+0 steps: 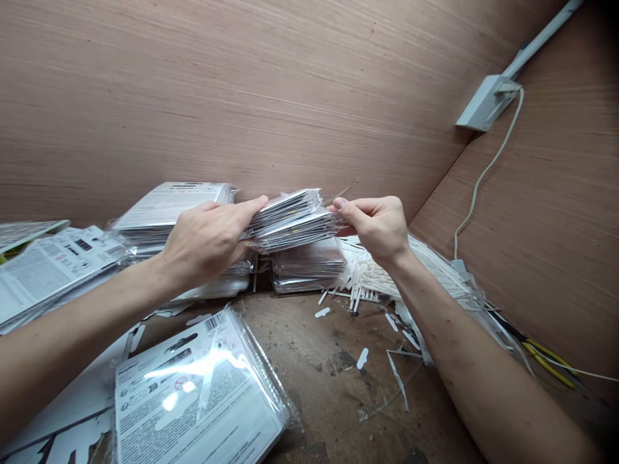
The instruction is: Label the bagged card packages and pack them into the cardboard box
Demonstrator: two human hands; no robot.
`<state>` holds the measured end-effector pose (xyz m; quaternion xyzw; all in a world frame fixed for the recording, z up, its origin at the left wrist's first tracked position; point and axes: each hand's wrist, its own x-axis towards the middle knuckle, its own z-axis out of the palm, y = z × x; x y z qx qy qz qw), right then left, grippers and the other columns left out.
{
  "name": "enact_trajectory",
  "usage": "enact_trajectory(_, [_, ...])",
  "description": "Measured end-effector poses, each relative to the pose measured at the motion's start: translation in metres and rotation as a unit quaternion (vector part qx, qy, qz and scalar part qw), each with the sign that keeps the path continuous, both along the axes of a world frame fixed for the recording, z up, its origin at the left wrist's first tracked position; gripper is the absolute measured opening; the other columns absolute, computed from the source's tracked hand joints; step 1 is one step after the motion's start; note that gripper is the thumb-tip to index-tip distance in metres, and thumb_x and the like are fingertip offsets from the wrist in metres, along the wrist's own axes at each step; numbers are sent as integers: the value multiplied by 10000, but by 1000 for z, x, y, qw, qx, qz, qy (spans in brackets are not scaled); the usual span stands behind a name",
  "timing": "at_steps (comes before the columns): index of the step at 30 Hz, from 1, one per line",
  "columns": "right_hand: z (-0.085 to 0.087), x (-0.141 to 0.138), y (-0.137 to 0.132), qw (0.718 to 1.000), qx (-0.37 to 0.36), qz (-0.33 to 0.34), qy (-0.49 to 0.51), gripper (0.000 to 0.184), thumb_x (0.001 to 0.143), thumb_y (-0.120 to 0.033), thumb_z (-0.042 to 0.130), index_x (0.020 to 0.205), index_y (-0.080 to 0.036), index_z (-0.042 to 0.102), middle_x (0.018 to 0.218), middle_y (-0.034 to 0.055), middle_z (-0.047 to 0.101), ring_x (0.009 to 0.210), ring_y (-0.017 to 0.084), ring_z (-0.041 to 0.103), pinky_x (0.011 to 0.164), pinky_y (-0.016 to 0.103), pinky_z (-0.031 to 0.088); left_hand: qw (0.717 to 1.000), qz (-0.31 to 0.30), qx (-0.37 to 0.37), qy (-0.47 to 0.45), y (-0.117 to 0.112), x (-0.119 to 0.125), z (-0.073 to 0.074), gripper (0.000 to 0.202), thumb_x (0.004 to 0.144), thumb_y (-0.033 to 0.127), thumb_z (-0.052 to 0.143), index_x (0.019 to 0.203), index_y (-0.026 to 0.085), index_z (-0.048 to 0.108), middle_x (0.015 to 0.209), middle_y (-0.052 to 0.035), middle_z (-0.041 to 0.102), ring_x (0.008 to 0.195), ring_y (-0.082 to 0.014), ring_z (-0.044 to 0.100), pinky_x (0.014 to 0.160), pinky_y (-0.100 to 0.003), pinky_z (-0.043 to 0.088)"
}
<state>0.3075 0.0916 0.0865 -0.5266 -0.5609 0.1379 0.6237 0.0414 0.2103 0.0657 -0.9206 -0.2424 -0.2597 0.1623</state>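
My left hand (207, 238) grips a bundle of thin packing cards in clear plastic wrap (293, 219), its thumb and fingers around the left end. The bundle is tilted, its layered edges toward me, and is held above the table. At its right end, my right hand (374, 225) is closed in a pinch on the clear wrap. Under the held bundle lies another wrapped stack of cards (309, 267). Behind my left hand stands a taller wrapped stack (176, 200). Closer to me is a wrapped pack of printed cards (198, 393) with hang holes.
More printed cards (58, 270) lie at the left. Thin white sticks (367, 274) in plastic sit at the back right. Paper scraps (362, 358) are scattered on the brown table (319, 361). A white socket box (488, 103) with a hanging cable (476, 187) is on the wooden wall.
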Motion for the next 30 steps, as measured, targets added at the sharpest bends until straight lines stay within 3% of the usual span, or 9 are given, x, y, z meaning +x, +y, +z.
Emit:
enact_trajectory(11, [5, 0, 1, 999, -6, -41, 6, 284, 845, -464, 821, 769, -192, 845, 737, 72, 797, 641, 200, 760, 525, 295, 639, 1000, 5, 5, 4, -1, 1, 3, 614, 1018, 251, 527, 1609, 135, 407, 1564, -128, 602, 1287, -321, 687, 1003, -471, 549])
enact_trajectory(16, [6, -1, 0, 999, -18, -30, 19, 250, 849, -434, 814, 750, -206, 840, 738, 73, 795, 655, 217, 762, 538, 323, 642, 1000, 7, -3, 2, 0, 2, 1, 626, 1009, 279, 537, 1614, 199, 397, 1569, -97, 604, 1322, -303, 670, 1023, -447, 532])
enact_trajectory(30, [9, -4, -3, 999, -30, -40, 17, 238, 862, -405, 804, 782, -184, 846, 747, 81, 791, 654, 196, 752, 532, 292, 635, 1000, 4, -8, 5, 1, 0, 1, 607, 1021, 276, 555, 1602, 218, 387, 1588, -82, 585, 1357, -284, 650, 1013, -433, 514])
